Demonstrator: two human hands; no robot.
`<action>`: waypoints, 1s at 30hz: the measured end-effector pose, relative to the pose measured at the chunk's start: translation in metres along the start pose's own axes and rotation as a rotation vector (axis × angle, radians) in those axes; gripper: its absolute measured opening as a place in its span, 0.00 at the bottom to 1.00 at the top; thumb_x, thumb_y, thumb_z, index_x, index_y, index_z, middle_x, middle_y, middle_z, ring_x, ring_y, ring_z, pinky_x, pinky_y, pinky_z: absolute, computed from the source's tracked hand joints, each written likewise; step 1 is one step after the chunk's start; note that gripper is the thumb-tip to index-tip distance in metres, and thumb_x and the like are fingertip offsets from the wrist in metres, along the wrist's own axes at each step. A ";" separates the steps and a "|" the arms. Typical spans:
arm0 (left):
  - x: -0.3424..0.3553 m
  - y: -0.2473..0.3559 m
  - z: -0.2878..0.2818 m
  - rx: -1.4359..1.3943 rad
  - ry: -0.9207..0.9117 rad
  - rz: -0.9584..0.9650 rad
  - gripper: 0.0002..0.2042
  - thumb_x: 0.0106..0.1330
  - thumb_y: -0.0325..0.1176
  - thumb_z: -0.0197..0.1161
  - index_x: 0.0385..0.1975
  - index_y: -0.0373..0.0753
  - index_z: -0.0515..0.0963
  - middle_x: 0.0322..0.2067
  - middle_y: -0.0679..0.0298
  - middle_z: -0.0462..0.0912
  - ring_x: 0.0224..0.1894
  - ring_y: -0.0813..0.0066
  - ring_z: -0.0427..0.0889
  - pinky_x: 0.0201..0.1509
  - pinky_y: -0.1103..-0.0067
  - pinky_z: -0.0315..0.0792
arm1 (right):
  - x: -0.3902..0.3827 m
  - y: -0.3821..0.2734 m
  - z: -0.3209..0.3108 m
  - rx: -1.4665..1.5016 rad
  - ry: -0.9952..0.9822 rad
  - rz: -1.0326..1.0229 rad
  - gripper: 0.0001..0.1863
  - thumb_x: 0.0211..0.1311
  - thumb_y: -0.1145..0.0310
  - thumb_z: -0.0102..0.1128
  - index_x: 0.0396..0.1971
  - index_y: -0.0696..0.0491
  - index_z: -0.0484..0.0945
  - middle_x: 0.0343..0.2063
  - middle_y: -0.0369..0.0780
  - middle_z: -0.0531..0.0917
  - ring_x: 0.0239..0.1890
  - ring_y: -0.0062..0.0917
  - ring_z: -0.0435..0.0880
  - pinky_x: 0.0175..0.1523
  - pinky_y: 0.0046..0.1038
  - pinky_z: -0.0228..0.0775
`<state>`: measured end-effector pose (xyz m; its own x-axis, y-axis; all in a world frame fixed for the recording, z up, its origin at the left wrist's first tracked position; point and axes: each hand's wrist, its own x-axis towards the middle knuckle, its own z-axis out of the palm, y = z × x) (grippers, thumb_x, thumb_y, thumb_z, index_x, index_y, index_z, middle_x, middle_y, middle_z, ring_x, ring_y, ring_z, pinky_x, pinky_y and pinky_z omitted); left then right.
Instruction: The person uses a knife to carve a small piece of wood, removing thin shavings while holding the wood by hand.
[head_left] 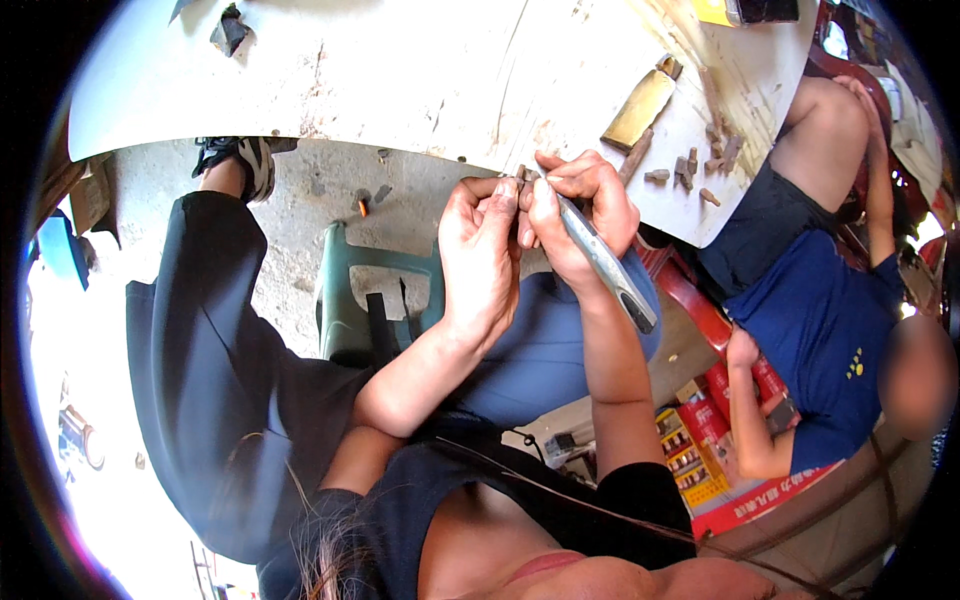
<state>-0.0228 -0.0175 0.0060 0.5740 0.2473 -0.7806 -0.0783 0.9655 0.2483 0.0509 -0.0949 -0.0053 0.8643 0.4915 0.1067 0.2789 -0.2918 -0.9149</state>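
Note:
My two hands meet just off the near edge of a white table (420,100). Pinched in the fingers of my left hand (480,240) is a small brown piece (522,176), mostly covered by the fingertips. My right hand (592,212) is closed round a grey utility knife (608,265), its handle slanting back toward my right forearm. The knife's front end is at the brown piece; its blade is hidden by my fingers. Several similar brown pieces (686,170) lie on the table to the right, near a flat yellow-gold object (640,105).
At the right sits another person (810,300) in a dark blue shirt, beside a red chair (695,300). A green plastic stool (345,290) stands below the table. A dark crumpled scrap (230,35) lies at the table's far left, a black object (765,10) at its far right.

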 end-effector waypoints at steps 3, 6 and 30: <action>0.001 -0.001 -0.003 -0.005 -0.017 0.003 0.04 0.70 0.25 0.50 0.37 0.31 0.66 0.27 0.60 0.76 0.23 0.82 0.69 0.30 0.85 0.69 | 0.002 -0.001 -0.002 -0.001 -0.047 -0.017 0.09 0.45 0.80 0.63 0.22 0.60 0.70 0.18 0.41 0.75 0.23 0.27 0.77 0.42 0.36 0.80; 0.000 0.002 0.000 -0.007 0.008 -0.030 0.03 0.70 0.24 0.49 0.37 0.31 0.66 0.28 0.60 0.76 0.23 0.82 0.69 0.29 0.85 0.69 | 0.003 -0.001 -0.004 0.006 -0.064 -0.008 0.09 0.46 0.80 0.63 0.22 0.60 0.70 0.18 0.41 0.75 0.23 0.27 0.77 0.42 0.36 0.80; 0.001 0.001 -0.002 0.018 -0.015 -0.027 0.06 0.70 0.29 0.52 0.36 0.32 0.70 0.27 0.66 0.73 0.24 0.84 0.66 0.31 0.86 0.66 | 0.000 0.000 -0.002 0.023 -0.049 0.011 0.09 0.46 0.80 0.63 0.21 0.59 0.69 0.19 0.41 0.75 0.24 0.26 0.77 0.44 0.37 0.80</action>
<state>-0.0239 -0.0163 0.0049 0.5878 0.2194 -0.7787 -0.0482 0.9703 0.2370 0.0521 -0.0966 -0.0039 0.8457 0.5280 0.0775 0.2587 -0.2786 -0.9249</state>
